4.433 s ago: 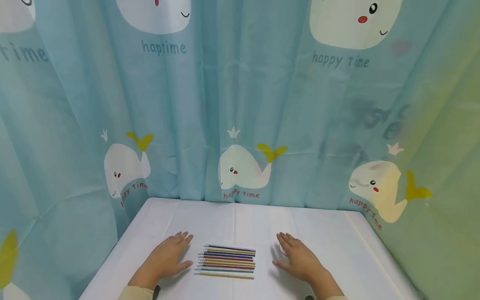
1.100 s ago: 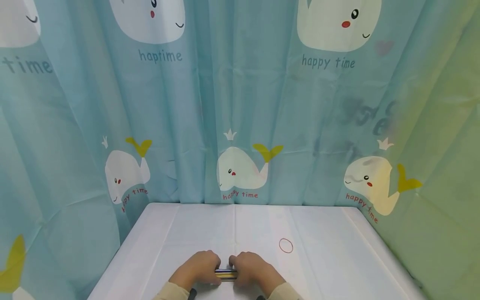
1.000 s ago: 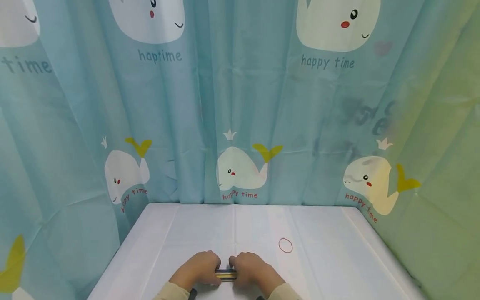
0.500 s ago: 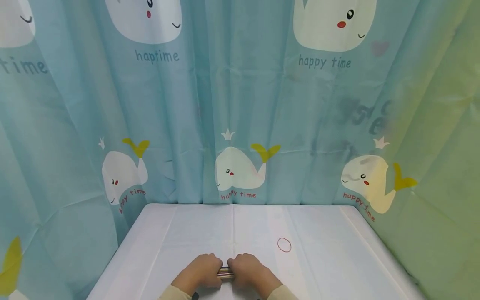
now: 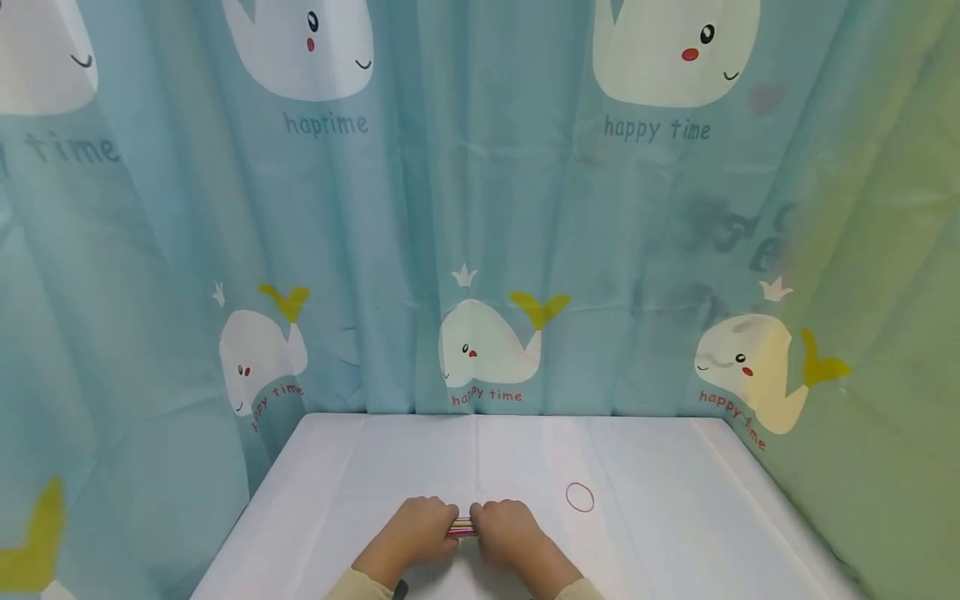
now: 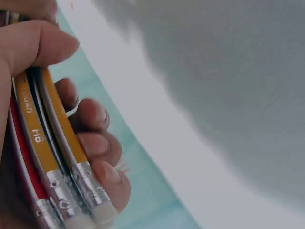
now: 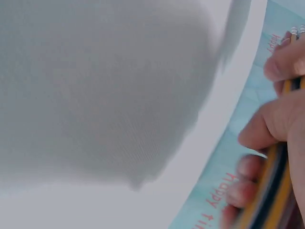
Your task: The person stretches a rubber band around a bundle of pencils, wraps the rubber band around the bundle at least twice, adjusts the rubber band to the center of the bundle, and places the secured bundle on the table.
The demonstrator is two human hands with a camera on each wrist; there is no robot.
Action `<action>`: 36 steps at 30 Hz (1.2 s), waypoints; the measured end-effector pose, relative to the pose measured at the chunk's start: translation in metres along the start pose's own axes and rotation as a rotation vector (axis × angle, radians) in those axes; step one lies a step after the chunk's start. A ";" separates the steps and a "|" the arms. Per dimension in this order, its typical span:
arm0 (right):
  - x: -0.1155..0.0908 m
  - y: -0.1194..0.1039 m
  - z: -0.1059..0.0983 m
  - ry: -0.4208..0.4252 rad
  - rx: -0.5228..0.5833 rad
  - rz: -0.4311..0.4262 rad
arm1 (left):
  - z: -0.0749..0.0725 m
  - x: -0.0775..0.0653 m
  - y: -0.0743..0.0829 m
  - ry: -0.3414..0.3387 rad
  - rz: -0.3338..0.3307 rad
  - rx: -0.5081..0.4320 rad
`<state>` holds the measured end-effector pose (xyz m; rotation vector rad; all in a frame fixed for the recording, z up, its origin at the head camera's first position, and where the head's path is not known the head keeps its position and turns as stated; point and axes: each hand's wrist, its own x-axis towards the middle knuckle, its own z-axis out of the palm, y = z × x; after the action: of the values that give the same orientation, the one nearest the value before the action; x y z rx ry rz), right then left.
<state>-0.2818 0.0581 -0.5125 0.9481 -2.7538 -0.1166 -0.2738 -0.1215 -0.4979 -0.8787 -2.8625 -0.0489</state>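
A bundle of several pencils (image 5: 462, 527) is gripped between both hands over the white table. My left hand (image 5: 422, 528) curls round the eraser end; in the left wrist view yellow, dark and red pencils (image 6: 35, 129) with silver ferrules and white erasers stick out past its fingers. My right hand (image 5: 510, 533) holds the other part of the bundle, its thumb and curled fingers round yellow-and-dark-striped pencils (image 7: 271, 186) in the right wrist view. Only a short stretch of the bundle shows between the two hands in the head view.
The white table (image 5: 360, 467) carries a small red circle outline (image 5: 580, 497) right of the hands. Behind it and along its sides hangs a blue-green curtain (image 5: 390, 208) printed with whales.
The pencils lay in a flat row between open hands at first. Both hands then closed on them, and now the gathered bundle is lifted, with a different set of colours showing between the hands.
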 end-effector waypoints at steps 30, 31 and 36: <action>0.002 0.021 -0.041 0.538 -0.136 0.069 | -0.020 0.025 0.015 0.666 -0.057 0.325; 0.001 0.021 -0.042 0.534 -0.129 0.073 | -0.021 0.025 0.015 0.665 -0.058 0.327; -0.003 0.026 -0.052 0.515 -0.100 0.121 | -0.025 0.023 0.014 0.639 -0.090 0.362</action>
<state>-0.2824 0.0807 -0.4589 0.6686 -2.2965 0.0108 -0.2820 -0.0991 -0.4703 -0.5337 -2.2130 0.1479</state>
